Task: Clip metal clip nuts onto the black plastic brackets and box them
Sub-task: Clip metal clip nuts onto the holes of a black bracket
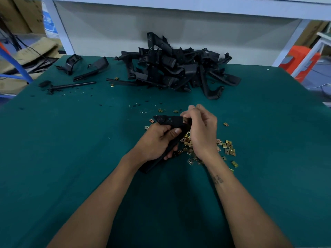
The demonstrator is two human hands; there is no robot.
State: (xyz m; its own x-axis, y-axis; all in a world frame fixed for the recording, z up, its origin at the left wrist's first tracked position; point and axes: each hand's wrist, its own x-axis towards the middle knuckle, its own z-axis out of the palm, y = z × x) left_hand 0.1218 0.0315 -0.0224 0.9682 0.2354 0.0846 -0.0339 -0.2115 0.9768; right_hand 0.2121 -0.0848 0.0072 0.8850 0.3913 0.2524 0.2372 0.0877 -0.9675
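Green table [71, 158], both hands gripping bracket [172, 120], angled upper-right to lower-left

Bare green tabletop [53, 158] lies wide open on the left and near side. At the back a heap of black brackets [179, 68] blocks the middle; scattered clip nuts [227, 147] litter the right of centre. Loose black parts [71, 85], perhaps offcuts, crowd the far-left corner.

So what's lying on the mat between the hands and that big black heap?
Head view: a few stray clip nuts and small debris on bare green mat; the bracket pile sits beyond.
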